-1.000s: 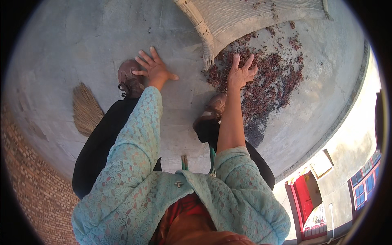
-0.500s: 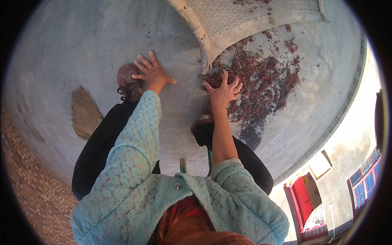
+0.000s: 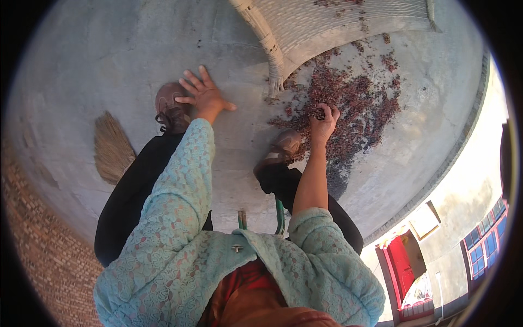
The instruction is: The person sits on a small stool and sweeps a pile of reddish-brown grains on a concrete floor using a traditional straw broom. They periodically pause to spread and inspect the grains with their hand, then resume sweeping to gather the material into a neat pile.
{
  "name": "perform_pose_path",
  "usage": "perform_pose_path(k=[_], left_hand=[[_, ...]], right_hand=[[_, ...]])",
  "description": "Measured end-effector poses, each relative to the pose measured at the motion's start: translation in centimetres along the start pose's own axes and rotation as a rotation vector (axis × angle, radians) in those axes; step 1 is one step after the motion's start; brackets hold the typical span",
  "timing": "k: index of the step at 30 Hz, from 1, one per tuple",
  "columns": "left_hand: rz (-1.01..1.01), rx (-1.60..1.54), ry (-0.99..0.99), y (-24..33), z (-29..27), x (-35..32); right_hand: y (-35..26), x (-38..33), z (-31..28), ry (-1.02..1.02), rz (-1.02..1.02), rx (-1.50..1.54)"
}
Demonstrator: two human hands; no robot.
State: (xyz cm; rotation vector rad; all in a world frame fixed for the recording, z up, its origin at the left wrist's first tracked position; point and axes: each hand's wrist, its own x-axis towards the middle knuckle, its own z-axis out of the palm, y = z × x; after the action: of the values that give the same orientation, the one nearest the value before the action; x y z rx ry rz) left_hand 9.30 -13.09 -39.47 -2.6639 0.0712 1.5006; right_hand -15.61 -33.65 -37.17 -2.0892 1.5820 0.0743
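Note:
Dark red husks with small black seeds, which look like Sichuan peppercorns (image 3: 357, 103), lie spread over the concrete at the right. My right hand (image 3: 323, 124) is at the near-left part of the spread, its fingers curled down and closed on some of the peppercorns. How much it grips is hidden under the fingers. My left hand (image 3: 206, 98) is held out with its fingers spread and holds nothing, over the ground beside my left shoe (image 3: 168, 103). Just above the spread is the rim of a woven wicker scoop (image 3: 310, 52) with some peppercorns in it.
A straw brush (image 3: 112, 150) lies left of my left leg. My right shoe (image 3: 286, 143) stands against the spread's left edge. Green metal legs (image 3: 280, 215) show between my knees. Brick paving (image 3: 49, 245) borders the lower left, and a building with a red door (image 3: 400, 264) the lower right.
My right hand has moved right and a little nearer, and its spread fingers have curled closed on the peppercorns, uncovering my right shoe. My left hand has hardly moved.

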Motion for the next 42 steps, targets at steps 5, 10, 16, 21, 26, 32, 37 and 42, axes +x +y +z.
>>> perform_pose_path(k=[5,10,16,21,26,32,37,42], left_hand=[[-0.041,0.019,-0.006,-0.1,-0.2,-0.1],[-0.020,-0.018,0.022,-0.3,-0.5,-0.7],[0.000,-0.012,0.027,-0.1,-0.7,-1.1],[-0.004,-0.035,0.039,-0.3,-0.5,-1.0],[0.063,-0.079,0.095,-0.8,0.6,-0.6],[-0.022,-0.007,0.016,-0.5,0.1,0.2],[-0.018,0.040,-0.008,0.5,-0.4,-0.5],[-0.083,0.096,-0.012,0.1,-0.6,-0.3]], right_hand=[[0.6,1.6,-0.5,0.165,0.147,0.306],[-3.0,4.4,-2.9,0.152,0.393,1.155],[-18.1,16.2,-9.0,0.056,0.047,1.379],[-27.5,22.6,-13.4,-0.008,-0.020,1.220],[-14.2,24.6,-11.6,0.058,0.101,0.814],[3.3,18.4,-5.9,0.121,0.337,0.457],[5.0,15.1,-3.7,0.125,0.411,0.165],[-3.5,10.8,0.3,0.168,0.167,-0.126]])
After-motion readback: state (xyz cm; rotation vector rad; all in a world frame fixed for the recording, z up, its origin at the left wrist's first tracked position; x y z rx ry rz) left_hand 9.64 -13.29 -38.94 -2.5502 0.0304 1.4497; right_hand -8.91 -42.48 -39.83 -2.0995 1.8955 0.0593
